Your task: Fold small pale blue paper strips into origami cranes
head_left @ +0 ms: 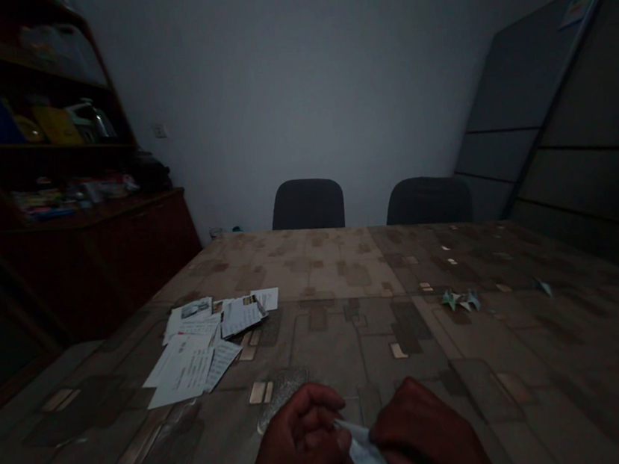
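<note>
A small piece of folded white paper point(366, 454) is between my two hands at the bottom middle, over the patterned tablecloth point(326, 365). My left hand point(305, 447) pinches the paper's left end between thumb and fingers, with the index finger curled above. My right hand point(428, 436) is closed on the paper's right side, its fingers bent and partly hidden. The dim light hides the paper's finer folds.
Printed papers point(187, 364) and a small stack of cards point(241, 316) lie on the left. Small folded paper pieces point(461, 299) stand on the right, another point(543, 287) farther right. Two chairs point(307, 203) point(428, 200) are behind the table; a cabinet point(141, 241) stands left.
</note>
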